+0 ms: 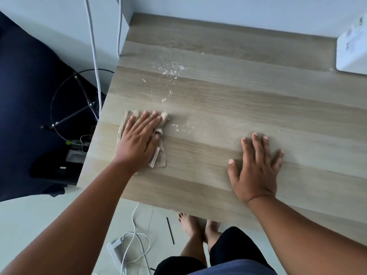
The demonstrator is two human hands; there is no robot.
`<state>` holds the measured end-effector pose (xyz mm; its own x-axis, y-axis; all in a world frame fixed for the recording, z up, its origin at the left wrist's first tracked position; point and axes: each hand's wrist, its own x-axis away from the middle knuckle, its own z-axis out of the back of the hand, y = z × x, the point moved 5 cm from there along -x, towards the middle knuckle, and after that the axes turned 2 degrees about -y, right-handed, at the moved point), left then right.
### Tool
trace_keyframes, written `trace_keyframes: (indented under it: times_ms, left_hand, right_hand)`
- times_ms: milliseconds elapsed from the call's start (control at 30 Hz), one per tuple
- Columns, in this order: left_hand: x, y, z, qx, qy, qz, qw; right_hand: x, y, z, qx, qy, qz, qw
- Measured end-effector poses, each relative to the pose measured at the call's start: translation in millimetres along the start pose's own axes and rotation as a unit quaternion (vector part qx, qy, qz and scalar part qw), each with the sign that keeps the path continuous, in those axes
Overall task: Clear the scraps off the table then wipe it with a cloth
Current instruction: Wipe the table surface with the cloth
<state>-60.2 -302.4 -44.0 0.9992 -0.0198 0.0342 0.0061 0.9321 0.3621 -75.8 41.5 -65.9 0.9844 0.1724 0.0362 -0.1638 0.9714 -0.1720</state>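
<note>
Head view, white box at table corner, crumbs scattered

One table carries one cloth, near its left edge, and one white box at the far right edge. Two hands lie flat on the wood: the left hand on the cloth, the right hand on bare surface near the front edge. Two patches of white crumbs show, one larger patch toward the far edge and one smaller patch just beside the cloth, with two single scraps between them. Below the front edge stand two bare feet. Two white cables hang past the far left corner.
</note>
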Motion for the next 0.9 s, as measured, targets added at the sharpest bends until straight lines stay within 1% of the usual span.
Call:
trace_keyframes:
  times_ms: [67, 100, 133, 267, 333, 433, 533, 633, 700, 767, 833, 900]
  left_hand:
    - [21.7, -12.5, 3.5, -0.005, 0.005, -0.036, 0.999]
    - [28.3, -20.6, 6.3, -0.005, 0.009, -0.033, 0.999]
    - [30.6, -27.1, 8.5, -0.002, 0.014, -0.014, 1.000]
    - [10.9, -26.5, 9.0, 0.013, 0.052, 0.127, 0.990]
    - [-5.9, -11.0, 4.9, 0.019, 0.062, 0.143, 0.988]
    - [-19.6, 19.4, -6.5, 0.015, 0.046, 0.098, 0.994]
    - [-4.8, 43.3, -15.5, 0.014, 0.034, 0.032, 0.999]
    - [27.1, 40.3, -16.8, 0.004, 0.021, -0.029, 0.999]
    - [45.1, 20.6, -11.3, -0.005, 0.022, -0.046, 0.999]
    - [50.5, -0.9, -4.2, -0.009, 0.028, -0.017, 0.999]
    - [42.1, -14.1, -0.7, -0.005, 0.036, 0.056, 0.998]
    - [24.4, -12.1, -1.1, -0.003, 0.044, 0.119, 0.992]
  right_hand:
    - [0.0, 0.4, -0.1, -0.001, 0.000, 0.001, 1.000]
    - [0.5, 0.2, -0.3, -0.002, -0.001, 0.001, 1.000]
    - [0.8, 0.2, -0.2, -0.004, 0.000, 0.001, 1.000]
    - [1.7, -0.2, -0.4, 0.001, -0.002, 0.001, 1.000]
    - [1.6, 0.1, -0.9, 0.003, 0.000, 0.000, 1.000]
    - [1.2, 0.3, -1.4, 0.003, 0.003, -0.001, 1.000]
    - [0.9, 0.4, -2.3, 0.001, 0.004, -0.001, 1.000]
    - [0.4, 0.9, -1.8, 0.000, 0.008, -0.003, 1.000]
    - [0.7, -0.7, -1.9, 0.002, 0.008, -0.003, 1.000]
    - [1.1, -1.6, -1.9, 0.002, 0.007, -0.003, 1.000]
    - [0.7, -1.5, -2.2, 0.002, 0.004, -0.002, 1.000]
    - [0.8, -0.7, -3.0, 0.003, 0.002, -0.001, 1.000]
